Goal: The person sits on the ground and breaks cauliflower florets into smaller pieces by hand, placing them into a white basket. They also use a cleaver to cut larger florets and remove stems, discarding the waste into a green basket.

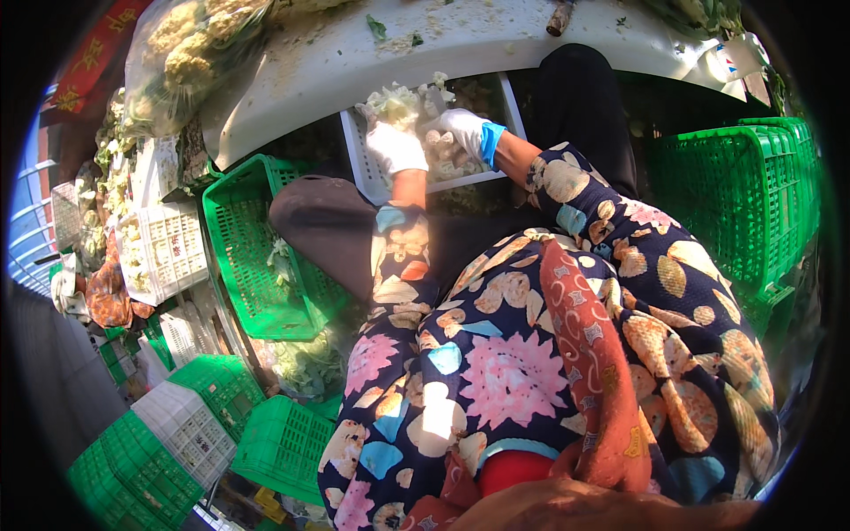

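My left hand [397, 147], in a white glove, grips a piece of cauliflower [393, 106] above the left side of a white plastic crate [353, 156]. Close beside it, my right hand [465, 131] wears a white glove over a blue cuff. Its fingers are curled around what looks like a small knife [434, 101]; the handle is hidden in the fist and the pale blade points up toward the cauliflower. Cut florets [446, 162] lie in the crate beneath both hands. The crate sits between my knees, partly under the table edge.
A white tabletop [312, 73] with leaf scraps lies ahead, a bag of cauliflower [189, 60] at its left. Green crates stand left [255, 252] and right [724, 206]. Farther left are a white crate of florets [163, 249] and another person in orange patterned cloth [109, 292].
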The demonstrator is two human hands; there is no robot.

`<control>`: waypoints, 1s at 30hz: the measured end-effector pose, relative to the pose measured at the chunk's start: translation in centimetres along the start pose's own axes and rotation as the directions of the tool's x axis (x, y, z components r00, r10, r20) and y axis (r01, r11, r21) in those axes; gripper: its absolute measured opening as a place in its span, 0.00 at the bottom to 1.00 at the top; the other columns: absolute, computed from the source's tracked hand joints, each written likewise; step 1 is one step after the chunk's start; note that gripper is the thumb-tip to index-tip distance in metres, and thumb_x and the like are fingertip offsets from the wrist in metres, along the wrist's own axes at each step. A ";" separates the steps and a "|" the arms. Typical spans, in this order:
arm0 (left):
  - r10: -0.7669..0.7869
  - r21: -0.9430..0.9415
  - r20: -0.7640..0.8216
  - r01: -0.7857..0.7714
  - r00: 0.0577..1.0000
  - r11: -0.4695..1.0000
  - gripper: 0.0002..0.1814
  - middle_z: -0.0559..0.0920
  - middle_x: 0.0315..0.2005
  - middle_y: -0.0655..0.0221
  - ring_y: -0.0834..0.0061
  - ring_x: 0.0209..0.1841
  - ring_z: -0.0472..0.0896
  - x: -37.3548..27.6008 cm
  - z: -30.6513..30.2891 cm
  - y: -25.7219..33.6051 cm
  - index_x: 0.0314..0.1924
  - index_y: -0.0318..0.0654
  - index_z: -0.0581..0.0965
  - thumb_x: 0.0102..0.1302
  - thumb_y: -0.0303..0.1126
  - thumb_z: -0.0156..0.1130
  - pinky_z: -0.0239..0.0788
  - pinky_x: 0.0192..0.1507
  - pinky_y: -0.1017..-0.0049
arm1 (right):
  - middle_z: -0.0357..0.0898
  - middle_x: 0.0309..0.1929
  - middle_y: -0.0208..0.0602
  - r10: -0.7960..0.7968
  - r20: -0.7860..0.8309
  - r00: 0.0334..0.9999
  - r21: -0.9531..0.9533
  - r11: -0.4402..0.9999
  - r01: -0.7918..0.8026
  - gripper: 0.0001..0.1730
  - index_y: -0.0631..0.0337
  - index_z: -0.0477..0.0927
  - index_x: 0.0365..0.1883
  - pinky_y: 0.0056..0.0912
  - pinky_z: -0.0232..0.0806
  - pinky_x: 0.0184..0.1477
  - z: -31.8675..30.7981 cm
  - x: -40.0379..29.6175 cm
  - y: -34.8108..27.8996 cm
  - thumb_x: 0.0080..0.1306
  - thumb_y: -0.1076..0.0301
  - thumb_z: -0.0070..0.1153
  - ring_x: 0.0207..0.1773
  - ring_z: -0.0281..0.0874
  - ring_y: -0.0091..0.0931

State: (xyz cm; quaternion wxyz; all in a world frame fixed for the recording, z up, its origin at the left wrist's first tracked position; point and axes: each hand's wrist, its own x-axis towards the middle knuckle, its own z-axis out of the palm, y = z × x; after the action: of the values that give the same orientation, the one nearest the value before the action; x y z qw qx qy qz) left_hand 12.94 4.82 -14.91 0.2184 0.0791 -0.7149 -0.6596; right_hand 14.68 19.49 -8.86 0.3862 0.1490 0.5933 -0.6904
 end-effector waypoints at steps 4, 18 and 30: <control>-0.188 -0.328 0.004 0.179 0.982 0.927 0.22 0.84 0.47 0.61 0.64 0.46 0.84 0.7 0.5 0.5 0.59 0.34 0.76 0.76 0.44 0.57 0.77 0.49 0.68 | 0.79 0.23 0.34 -0.087 0.020 0.996 -0.104 0.991 0.088 0.17 0.64 0.85 0.42 0.34 0.66 0.18 -2.1 -0.8 0.3 0.70 0.58 0.55 0.19 0.75 0.29; -0.458 -0.232 0.212 0.500 0.863 0.835 0.22 0.86 0.38 0.64 0.71 0.37 0.84 0.6 1.5 4.5 0.49 0.32 0.82 0.76 0.47 0.58 0.77 0.41 0.73 | 0.83 0.21 0.37 -0.230 0.205 0.951 -0.451 0.840 0.300 0.13 0.63 0.86 0.38 0.33 0.71 0.26 -3.5 -1.1 0.3 0.66 0.66 0.52 0.22 0.81 0.29; -0.417 -0.297 0.127 0.435 0.900 0.850 0.26 0.86 0.44 0.63 0.71 0.40 0.85 -0.4 1.4 1.2 0.52 0.32 0.82 0.76 0.51 0.56 0.78 0.45 0.72 | 0.79 0.16 0.37 -0.290 0.148 0.945 -0.744 0.597 0.300 0.12 0.63 0.85 0.23 0.40 0.67 0.22 -1.8 4.8 1.7 0.62 0.65 0.61 0.18 0.78 0.32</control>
State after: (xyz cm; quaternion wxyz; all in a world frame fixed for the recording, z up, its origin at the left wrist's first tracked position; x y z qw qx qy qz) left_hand 12.89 6.41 -13.91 0.0558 0.1800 -0.5698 -0.7999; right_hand 12.25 19.48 -13.71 0.2967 -0.1300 0.8408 -0.4337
